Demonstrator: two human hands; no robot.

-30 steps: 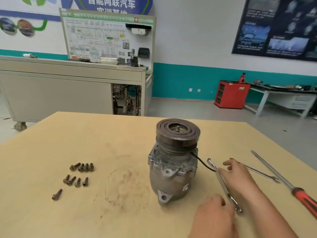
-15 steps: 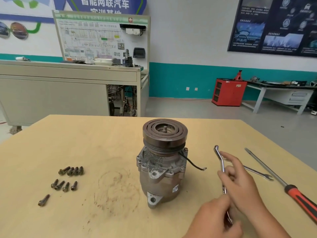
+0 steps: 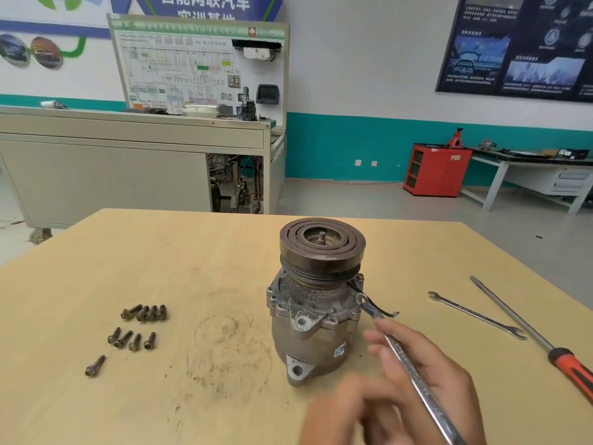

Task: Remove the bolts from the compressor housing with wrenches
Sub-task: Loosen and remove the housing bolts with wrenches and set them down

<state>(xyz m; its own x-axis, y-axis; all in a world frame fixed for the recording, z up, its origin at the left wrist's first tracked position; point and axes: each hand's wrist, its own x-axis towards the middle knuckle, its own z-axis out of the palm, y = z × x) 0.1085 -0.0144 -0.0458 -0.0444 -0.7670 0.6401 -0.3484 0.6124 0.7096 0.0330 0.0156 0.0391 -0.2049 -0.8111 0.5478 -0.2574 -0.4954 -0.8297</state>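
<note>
Table [image 3: 192, 252]: pale wood-grain top, smudged with rust-brown marks.
Compressor housing [image 3: 308, 316]: cast grey metal, stood upright at table centre, capped by a dark grooved pulley.
Right hand [image 3: 430, 364]: fingers [image 3: 377, 337] grasped the wrench shank, near right of the housing.
Left hand [image 3: 346, 415]: at the near edge, motion-blurred; finger state could not be told.
Wrench [image 3: 401, 354]: slim polished steel, head against the housing's right flange.
Loose bolts [image 3: 138, 329]: dark, rusty, grouped at left.

We identify two bare hands at the lower right of the view. The left hand [image 3: 343, 412] appears as a motion-blurred shape with indistinct fingers. The right hand [image 3: 430, 370] is sharper: we see uncovered fingers, wrist and forearm.
</note>
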